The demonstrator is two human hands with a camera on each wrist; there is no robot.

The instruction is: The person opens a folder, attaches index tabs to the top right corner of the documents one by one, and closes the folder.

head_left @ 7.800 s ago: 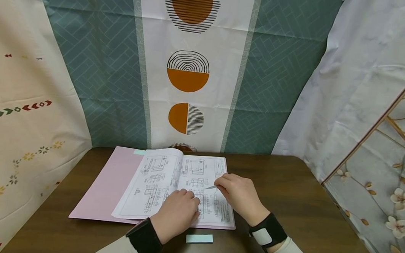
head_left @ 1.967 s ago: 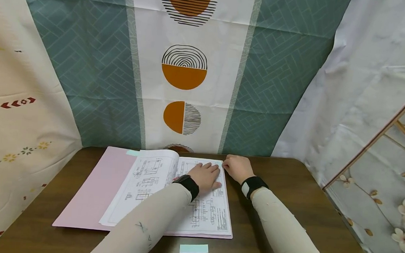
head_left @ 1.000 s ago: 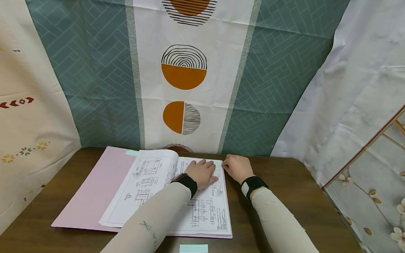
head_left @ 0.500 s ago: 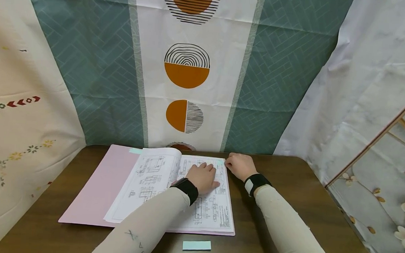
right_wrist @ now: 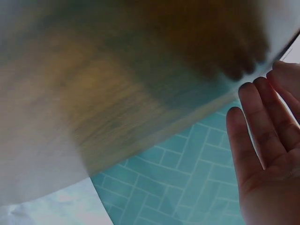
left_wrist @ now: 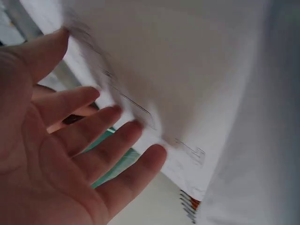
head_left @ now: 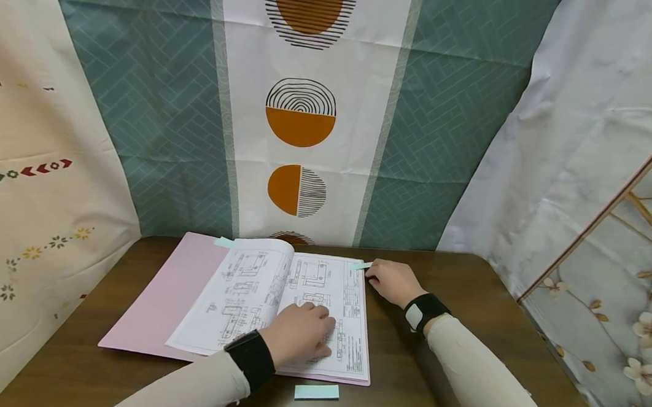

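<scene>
In the head view a pink-covered booklet (head_left: 148, 317) of technical drawings lies open on the table. My left hand (head_left: 299, 334) rests on the lower part of the right-hand page (head_left: 354, 352), its fingers spread and relaxed in the left wrist view. A pale green sticky tab (head_left: 360, 266) sits at that page's upper right and sticks out past its edge. Right beside the tab's outer end is my right hand (head_left: 396, 282); its fingers (right_wrist: 255, 108) look loosely extended in the right wrist view, with thumb and forefinger close together at the page edge.
A pad of pale green sticky tabs (head_left: 317, 392) lies on the brown wooden table (head_left: 462, 358) in front of the booklet. Another green tab (head_left: 223, 242) shows at the top of the left side. Patterned cloths (head_left: 302, 128) hang behind the table and at both sides.
My left hand has slid down the page toward me. My right hand has drawn slightly back and to the right from the page corner, uncovering the tab's outer end.
</scene>
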